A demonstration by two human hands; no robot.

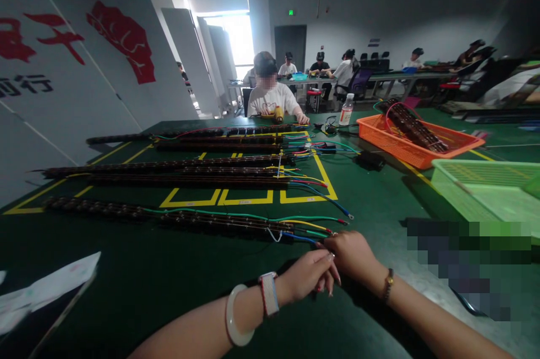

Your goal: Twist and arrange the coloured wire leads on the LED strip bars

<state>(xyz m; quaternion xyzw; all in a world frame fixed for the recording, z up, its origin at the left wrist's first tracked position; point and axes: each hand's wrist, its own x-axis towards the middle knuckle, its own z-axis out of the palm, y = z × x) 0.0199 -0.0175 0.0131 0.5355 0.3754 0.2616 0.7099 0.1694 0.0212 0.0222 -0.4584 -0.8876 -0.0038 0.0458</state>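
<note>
Both my hands meet at the near end of the closest long dark strip, where its coloured wires fan out. My left hand, with a white bangle and a watch on the wrist, has its fingers curled together against my right hand. My right hand, with a bracelet, is closed at the blue wire's tip. What the fingers pinch is too small to make out.
More long dark strips lie across the green table inside yellow markings. An orange basket with strips and a green basket stand at the right. A bottle is beyond. A person sits opposite; others sit farther back. Papers lie near left.
</note>
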